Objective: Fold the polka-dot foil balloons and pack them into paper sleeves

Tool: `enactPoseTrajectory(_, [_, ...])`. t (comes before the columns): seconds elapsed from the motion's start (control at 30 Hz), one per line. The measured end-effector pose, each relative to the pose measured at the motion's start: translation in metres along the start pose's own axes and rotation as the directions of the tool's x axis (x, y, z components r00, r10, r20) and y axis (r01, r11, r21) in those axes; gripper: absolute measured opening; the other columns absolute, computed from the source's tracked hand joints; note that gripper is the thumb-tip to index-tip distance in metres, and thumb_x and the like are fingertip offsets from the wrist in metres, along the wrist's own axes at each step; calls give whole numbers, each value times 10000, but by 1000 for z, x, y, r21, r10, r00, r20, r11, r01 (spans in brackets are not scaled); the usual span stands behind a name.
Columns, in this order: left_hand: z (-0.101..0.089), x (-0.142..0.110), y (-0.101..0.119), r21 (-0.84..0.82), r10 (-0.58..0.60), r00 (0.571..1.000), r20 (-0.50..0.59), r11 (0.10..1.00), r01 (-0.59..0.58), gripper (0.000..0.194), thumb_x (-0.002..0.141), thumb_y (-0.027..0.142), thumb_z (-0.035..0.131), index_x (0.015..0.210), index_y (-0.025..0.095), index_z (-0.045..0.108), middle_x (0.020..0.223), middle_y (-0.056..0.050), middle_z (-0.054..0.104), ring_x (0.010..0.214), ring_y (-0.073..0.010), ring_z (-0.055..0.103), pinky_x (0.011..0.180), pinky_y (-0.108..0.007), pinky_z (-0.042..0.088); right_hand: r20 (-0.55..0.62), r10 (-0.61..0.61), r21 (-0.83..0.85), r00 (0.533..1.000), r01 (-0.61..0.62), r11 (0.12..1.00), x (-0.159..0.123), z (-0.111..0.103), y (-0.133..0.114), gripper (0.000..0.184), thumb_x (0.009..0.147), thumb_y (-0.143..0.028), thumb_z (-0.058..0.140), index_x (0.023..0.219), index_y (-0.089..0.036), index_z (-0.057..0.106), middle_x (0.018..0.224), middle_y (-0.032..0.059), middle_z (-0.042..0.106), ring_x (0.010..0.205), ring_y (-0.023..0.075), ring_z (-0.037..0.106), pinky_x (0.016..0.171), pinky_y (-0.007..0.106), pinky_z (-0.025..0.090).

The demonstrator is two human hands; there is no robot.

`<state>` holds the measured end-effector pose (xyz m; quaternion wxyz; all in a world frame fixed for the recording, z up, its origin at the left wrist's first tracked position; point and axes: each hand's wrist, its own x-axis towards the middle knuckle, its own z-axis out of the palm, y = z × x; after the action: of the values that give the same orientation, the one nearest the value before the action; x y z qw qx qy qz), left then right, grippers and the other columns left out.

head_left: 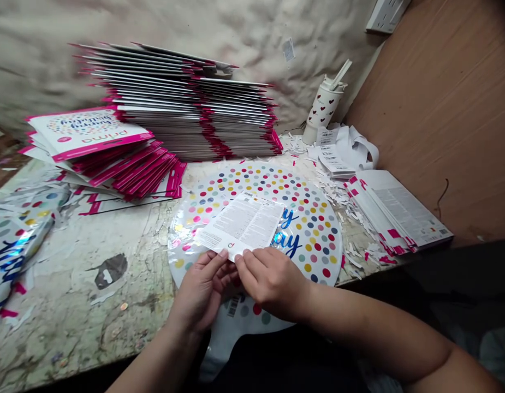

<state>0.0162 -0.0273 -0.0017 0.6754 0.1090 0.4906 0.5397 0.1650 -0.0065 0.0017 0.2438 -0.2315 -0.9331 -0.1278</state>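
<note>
"What have the left hand and right hand got?"

"Fingers pinched on a printed card, covering part of the blue lettering on a polka-dot foil balloon overhanging the bench's front edge."

Foil balloon: multicoloured polka dots, blue lettering.

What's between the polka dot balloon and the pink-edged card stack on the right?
In the head view, white paper scraps lie between the polka-dot foil balloon and the pink-edged card stack.
</note>
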Motion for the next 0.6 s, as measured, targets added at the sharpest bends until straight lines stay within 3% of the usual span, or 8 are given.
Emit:
enactPoseTrajectory(0.1, [2,4,-2,-123,-17,1000,9,992,18,90,715,142,639,747,185,566,725,40,624,657,-69,598,613,-169,504,38,6,55,999,-8,998,-3,3,1,212,887,-99,413,996,-30,582,808,146,640,714,206,587,588,341,432])
enactPoseTrajectory(0.17, [1,6,-4,-112,31,999,9,993,-29,77,728,178,637,784,182,583,735,34,629,656,-77,596,610,-182,506,76,47,173,996,-60,983,-3,2,4,198,899,-142,419,991,-77,582,841,125,647,738,197,580,618,329,439])
enactPoseTrajectory(0.3, [-5,7,-8,78,190,981,36,978,-193,218,708,280,702,870,181,597,773,21,646,677,-96,605,624,-206,503,162,300,468,940,-341,815,3,-2,13,246,863,-345,529,984,-133,560,874,75,638,810,172,569,737,285,453])
enactPoseTrajectory(0.37, [-7,4,-10,139,202,978,54,968,-207,240,708,302,708,886,177,606,760,19,648,678,-97,606,655,-215,505,180,371,452,911,-412,791,8,-1,13,184,864,-304,505,911,-136,564,857,79,621,815,178,555,752,290,443])
enactPoseTrajectory(0.5, [-8,0,-12,247,234,966,110,935,-254,202,735,345,677,797,162,619,690,14,638,647,-112,605,672,-243,507,196,354,324,914,-401,857,17,5,8,176,863,-179,400,751,-153,533,776,84,577,767,195,516,701,309,419])
enactPoseTrajectory(0.6, [-5,-1,-13,312,273,955,118,903,-297,226,736,366,670,817,161,621,775,-10,663,706,-140,627,715,-275,514,240,409,437,880,-474,764,23,6,10,128,843,-157,424,747,-157,509,763,61,564,742,169,513,699,284,423])
